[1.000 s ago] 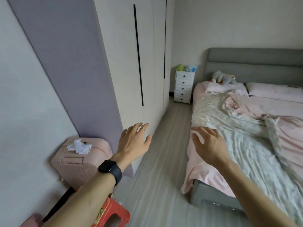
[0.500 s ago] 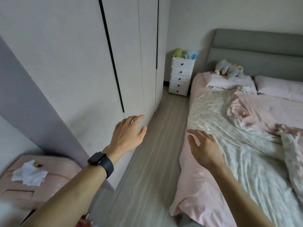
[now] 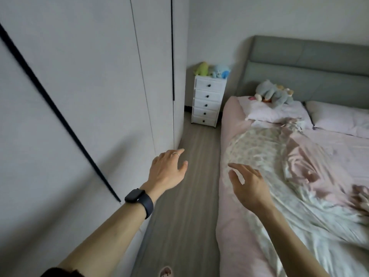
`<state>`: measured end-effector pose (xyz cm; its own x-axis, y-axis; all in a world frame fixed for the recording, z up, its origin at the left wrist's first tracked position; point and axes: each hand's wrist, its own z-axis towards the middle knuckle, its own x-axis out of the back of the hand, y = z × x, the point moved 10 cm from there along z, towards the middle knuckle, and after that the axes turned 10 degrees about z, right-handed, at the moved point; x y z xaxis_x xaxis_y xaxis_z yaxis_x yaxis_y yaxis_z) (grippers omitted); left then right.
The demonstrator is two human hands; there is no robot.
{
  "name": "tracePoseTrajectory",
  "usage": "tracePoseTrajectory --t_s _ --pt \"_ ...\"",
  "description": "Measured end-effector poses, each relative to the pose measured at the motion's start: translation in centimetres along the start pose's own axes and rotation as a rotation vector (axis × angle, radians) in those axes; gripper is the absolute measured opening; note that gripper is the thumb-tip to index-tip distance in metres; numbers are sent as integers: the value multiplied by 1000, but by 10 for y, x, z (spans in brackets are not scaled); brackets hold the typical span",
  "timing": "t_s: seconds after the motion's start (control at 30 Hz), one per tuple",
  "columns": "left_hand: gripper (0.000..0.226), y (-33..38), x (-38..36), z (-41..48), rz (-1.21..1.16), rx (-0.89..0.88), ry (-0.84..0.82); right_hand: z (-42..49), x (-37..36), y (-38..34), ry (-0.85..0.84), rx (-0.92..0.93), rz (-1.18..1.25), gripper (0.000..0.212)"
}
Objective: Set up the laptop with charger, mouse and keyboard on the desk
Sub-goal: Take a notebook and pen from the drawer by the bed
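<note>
Someone's bedroom at home — unmade pink bed with grey padded headboard [image 3: 307, 62] on the right, tall white wardrobe [image 3: 89, 76] left, small white drawer chest [image 3: 207, 100] top centre.

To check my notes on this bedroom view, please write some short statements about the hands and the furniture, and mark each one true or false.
1. The left hand and the right hand both hold nothing. True.
2. The black smartwatch sits on the right wrist. False: it sits on the left one.
3. The white five-drawer chest stands beside the grey padded headboard. True.
4. A laptop lies on the pink-sheeted bed. False: only a floral quilt, pillows and a grey soft toy show there.
</note>
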<state>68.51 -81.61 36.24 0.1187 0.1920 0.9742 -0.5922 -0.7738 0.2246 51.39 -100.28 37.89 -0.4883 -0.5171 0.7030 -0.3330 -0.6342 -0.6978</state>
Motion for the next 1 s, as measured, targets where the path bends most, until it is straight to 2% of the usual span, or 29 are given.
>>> tracePoseTrajectory --t_s 0.33,0.5,0.67,1.0 --pt "53 30 -52 254 -30 -128 -141 204 -14 76 37 -212 51 33" --pt "54 52 -67 395 -42 -117 -147 339 -29 112 8 -207 69 32" --pt "53 70 -69 513 -107 -63 -156 478 -22 116 3 -126 85 29" --pt "53 49 -122 728 -329 48 -234 709 -57 142 -94 -83 30 30"
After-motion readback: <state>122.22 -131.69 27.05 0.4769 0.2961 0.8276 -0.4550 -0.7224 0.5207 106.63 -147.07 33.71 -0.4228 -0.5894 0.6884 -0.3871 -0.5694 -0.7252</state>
